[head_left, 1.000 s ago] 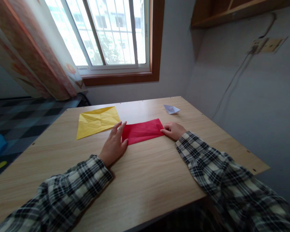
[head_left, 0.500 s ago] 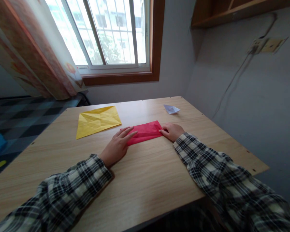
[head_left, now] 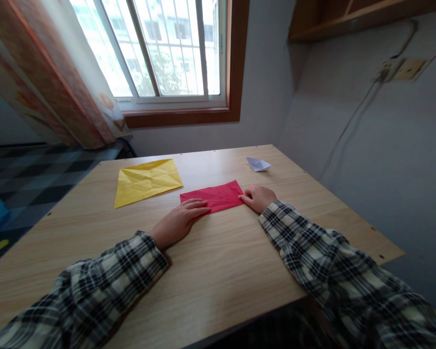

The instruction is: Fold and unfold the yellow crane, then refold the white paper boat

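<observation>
A folded sheet of red paper [head_left: 223,194] lies flat on the wooden table, a long rectangle with faint creases. My left hand [head_left: 181,218] rests at its lower left edge, fingers stretched out flat over the paper. At the paper's right end, my right hand [head_left: 258,198] is closed, thumb and forefinger pinching the corner. The undersides of both hands are hidden.
Creased yellow paper [head_left: 148,180] lies at the back left of the table [head_left: 218,271]. Near the back right sits a small folded white paper boat [head_left: 257,165]. Behind the table are a wall and a window [head_left: 167,48].
The fingers of my left hand have come down toward the paper's near edge and lie flatter and closer together. The red paper looks flatter. My right hand keeps its pinch.
</observation>
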{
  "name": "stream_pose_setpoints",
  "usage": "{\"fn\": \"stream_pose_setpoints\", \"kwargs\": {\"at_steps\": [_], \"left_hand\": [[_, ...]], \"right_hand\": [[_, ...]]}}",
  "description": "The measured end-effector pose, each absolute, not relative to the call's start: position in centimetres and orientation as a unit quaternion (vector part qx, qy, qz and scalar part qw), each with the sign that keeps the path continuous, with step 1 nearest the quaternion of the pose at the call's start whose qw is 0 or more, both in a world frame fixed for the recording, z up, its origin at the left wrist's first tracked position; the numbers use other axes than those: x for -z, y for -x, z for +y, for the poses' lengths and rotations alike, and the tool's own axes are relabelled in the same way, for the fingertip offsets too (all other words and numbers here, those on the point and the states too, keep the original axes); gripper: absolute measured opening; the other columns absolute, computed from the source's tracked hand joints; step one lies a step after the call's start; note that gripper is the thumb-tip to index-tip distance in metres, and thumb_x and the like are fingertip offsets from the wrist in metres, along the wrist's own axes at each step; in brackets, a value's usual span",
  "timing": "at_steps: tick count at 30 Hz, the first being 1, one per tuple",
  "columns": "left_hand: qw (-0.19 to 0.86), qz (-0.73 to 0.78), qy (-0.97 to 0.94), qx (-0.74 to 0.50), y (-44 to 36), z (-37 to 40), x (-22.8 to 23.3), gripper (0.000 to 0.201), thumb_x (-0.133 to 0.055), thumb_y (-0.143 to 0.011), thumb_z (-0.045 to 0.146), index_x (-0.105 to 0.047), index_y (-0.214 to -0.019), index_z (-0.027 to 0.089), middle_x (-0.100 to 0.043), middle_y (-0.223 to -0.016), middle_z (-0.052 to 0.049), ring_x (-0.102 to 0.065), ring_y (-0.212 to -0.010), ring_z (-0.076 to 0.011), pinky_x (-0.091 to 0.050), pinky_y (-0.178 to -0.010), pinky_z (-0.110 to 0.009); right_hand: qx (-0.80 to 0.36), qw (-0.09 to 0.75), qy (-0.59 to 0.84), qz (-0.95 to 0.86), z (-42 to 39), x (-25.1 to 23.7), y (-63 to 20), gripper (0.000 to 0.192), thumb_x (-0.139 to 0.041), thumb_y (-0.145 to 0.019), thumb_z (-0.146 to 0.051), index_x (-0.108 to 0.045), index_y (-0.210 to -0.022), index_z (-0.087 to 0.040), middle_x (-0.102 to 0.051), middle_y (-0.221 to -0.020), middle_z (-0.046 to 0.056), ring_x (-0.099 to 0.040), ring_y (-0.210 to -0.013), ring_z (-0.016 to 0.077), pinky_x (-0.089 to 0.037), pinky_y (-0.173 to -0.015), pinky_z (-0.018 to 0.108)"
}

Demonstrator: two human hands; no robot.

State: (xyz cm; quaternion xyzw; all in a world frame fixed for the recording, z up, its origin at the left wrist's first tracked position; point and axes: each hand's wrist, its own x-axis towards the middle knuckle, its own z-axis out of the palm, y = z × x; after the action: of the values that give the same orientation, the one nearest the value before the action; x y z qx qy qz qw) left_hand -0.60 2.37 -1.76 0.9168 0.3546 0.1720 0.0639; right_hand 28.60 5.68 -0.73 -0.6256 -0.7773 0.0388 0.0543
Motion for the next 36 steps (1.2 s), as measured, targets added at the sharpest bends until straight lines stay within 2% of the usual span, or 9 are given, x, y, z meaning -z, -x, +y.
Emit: {"fn": "stream_pose_setpoints", "kwargs": {"at_steps": [7, 11, 15, 20, 23, 26, 36], "left_hand": [[0.056, 0.359, -0.918, -0.158, 0.4, 2.1, 1.6, 0.038, -0.037, -0.102, 0.029, -0.063, -0.13, 0.028, -0.058, -0.139, -0.005, -0.051, -0.131, -0.0217, -0.043, -0.11, -0.043], [0.041, 0.356, -0.922, -0.148, 0.4, 2.2, 1.6, 0.038, -0.038, -0.102, 0.029, -0.062, -0.13, 0.03, -0.058, -0.14, -0.005, -0.053, -0.128, -0.0225, -0.043, -0.109, -0.044], [0.022, 0.352, -0.925, -0.143, 0.5, 2.1, 1.5, 0.038, -0.038, -0.101, 0.026, -0.061, -0.132, 0.031, -0.058, -0.139, -0.005, -0.053, -0.126, -0.0233, -0.043, -0.107, -0.045], [0.01, 0.354, -0.924, -0.146, 0.5, 1.9, 1.5, 0.038, -0.041, -0.099, 0.023, -0.061, -0.131, 0.028, -0.06, -0.136, -0.006, -0.054, -0.124, -0.0239, -0.043, -0.107, -0.046], [0.008, 0.36, -0.919, -0.159, 0.4, 2.0, 1.6, 0.037, -0.041, -0.098, 0.023, -0.061, -0.13, 0.024, -0.062, -0.133, -0.007, -0.055, -0.123, -0.0235, -0.043, -0.107, -0.045], [-0.003, 0.376, -0.91, -0.172, 0.5, 2.1, 1.9, 0.037, -0.041, -0.099, 0.029, -0.061, -0.129, 0.021, -0.063, -0.131, -0.008, -0.054, -0.125, -0.0244, -0.042, -0.11, -0.046], [0.012, 0.4, -0.907, -0.133, 0.9, 2.6, 2.7, 0.046, -0.034, -0.101, 0.039, -0.053, -0.139, 0.021, -0.049, -0.148, -0.008, -0.04, -0.14, -0.0257, -0.032, -0.117, -0.047]], "right_hand": [[-0.022, 0.075, 0.63, -0.773, 5.6, 1.0, -28.4, 0.037, -0.045, -0.096, -0.048, -0.068, -0.083, -0.022, -0.071, -0.093, 0.005, -0.061, -0.079, 0.018, -0.029, -0.056, 0.028], [-0.005, 0.11, 0.625, -0.773, 5.5, 1.0, -28.4, 0.024, -0.053, -0.094, -0.041, -0.066, -0.092, -0.021, -0.07, -0.097, 0.005, -0.062, -0.082, 0.0193, -0.037, -0.06, 0.029], [0.053, 0.186, 0.547, -0.814, 4.9, 0.7, -28.0, 0.019, -0.055, -0.093, -0.029, -0.068, -0.1, -0.017, -0.068, -0.105, 0.01, -0.059, -0.1, 0.024, -0.046, -0.084, 0.034], [0.027, 0.252, 0.379, -0.89, 3.4, 1.1, -26.3, 0.032, -0.051, -0.092, -0.019, -0.066, -0.12, -0.014, -0.067, -0.124, 0.01, -0.056, -0.117, 0.0229, -0.04, -0.106, 0.04], [-0.012, 0.235, 0.319, -0.918, 2.2, 1.8, -24.9, 0.04, -0.05, -0.093, -0.025, -0.06, -0.13, -0.012, -0.061, -0.136, 0.011, -0.049, -0.131, 0.0234, -0.034, -0.114, 0.043], [-0.056, 0.181, 0.318, -0.929, 1.0, 2.0, -23.9, 0.05, -0.05, -0.094, -0.036, -0.053, -0.138, -0.011, -0.053, -0.144, 0.014, -0.041, -0.139, 0.0247, -0.029, -0.118, 0.045], [-0.086, 0.075, 0.343, -0.932, -0.2, 1.4, -23.4, 0.057, -0.035, -0.1, -0.047, -0.039, -0.15, -0.018, -0.034, -0.157, 0.009, -0.027, -0.148, 0.0246, -0.014, -0.121, 0.051]]}}
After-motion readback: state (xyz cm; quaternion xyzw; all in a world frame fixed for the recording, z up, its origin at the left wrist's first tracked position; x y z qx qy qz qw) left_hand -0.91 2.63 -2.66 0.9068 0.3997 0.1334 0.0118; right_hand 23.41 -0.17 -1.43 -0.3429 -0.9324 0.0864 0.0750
